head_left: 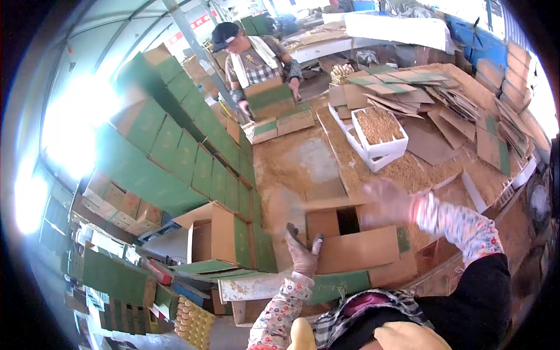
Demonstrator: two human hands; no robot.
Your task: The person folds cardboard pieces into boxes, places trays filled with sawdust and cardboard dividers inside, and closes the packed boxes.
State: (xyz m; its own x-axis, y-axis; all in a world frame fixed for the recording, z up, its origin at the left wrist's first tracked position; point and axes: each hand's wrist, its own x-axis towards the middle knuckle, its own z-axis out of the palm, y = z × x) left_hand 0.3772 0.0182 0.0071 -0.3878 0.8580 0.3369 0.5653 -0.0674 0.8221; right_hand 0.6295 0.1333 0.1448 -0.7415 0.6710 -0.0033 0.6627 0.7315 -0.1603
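Note:
An open cardboard box [361, 249] with green panels is in front of me, its flaps folded outward around a dark opening. My left hand [304, 254], in a glove with dark fingertips, is at the box's left side with thumb and fingers apart; nothing shows in its grasp. Above the box's right side, my right hand [384, 201] is smeared by motion, so its fingers cannot be made out. Beyond it stands a white foam box [385, 149] filled with a brown grainy material.
Green-and-brown cartons [175, 146] are stacked high at left, with an open carton [224, 236] nearer me. Across the table a co-worker [256, 64] holds a carton [269, 100]. Flattened cardboard sheets [402, 87] lie at right on loose brown material. An egg tray [194, 322] is at lower left.

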